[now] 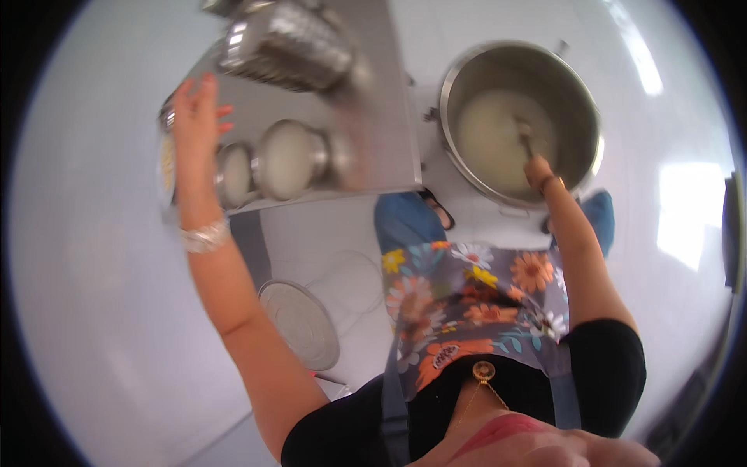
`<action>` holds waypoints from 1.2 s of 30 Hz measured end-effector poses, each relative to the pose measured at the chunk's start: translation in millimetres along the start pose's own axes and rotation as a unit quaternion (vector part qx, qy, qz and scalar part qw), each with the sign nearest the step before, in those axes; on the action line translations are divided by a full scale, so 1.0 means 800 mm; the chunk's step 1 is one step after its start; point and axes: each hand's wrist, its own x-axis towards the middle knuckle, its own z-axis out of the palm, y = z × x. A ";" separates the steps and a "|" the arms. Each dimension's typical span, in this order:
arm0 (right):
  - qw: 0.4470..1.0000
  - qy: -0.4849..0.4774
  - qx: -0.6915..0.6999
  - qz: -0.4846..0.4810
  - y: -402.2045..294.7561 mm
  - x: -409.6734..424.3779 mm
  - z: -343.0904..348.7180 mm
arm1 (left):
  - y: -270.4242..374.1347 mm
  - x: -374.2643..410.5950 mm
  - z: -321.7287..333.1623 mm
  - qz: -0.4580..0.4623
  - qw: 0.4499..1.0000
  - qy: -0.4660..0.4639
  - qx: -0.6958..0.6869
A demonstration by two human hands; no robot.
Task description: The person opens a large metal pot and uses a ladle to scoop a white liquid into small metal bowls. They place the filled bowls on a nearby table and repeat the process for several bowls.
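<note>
My right hand [538, 173] grips the handle of a long-handled stirring utensil [527, 139], whose far end is blurred. It reaches into a large, deep steel pot [575, 87] holding pale, cloudy liquid [487, 131]. My left hand [199, 114] is stretched over the far left end of a steel table [385, 117], fingers apart, with nothing seen in it. Beside that hand are a small metal container [167, 118], partly covered by it, and a dish of yellowish food [168, 160]. To its right stand a smaller steel bowl [236, 175] and a larger one [289, 157], both with whitish contents.
A shiny ribbed metal vessel [286, 49], blurred, stands at the back of the table. The pot rests on the pale tiled floor, close to my feet. A round lid-like disc [300, 324] is low down at my left. A dark object [731, 233] edges the far right.
</note>
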 end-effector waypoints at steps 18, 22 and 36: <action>0.202 -0.084 0.946 0.238 -0.012 -0.009 -0.006 | 0.071 0.007 -0.035 -0.061 0.989 -0.071 -0.116; 0.162 -0.107 0.965 0.176 0.000 -0.106 0.000 | 0.063 -0.115 -0.017 -0.127 0.907 -0.172 -0.363; 0.386 0.026 0.916 0.109 -0.051 -0.386 -0.141 | -0.103 -0.369 0.288 -0.358 0.772 -0.314 -0.422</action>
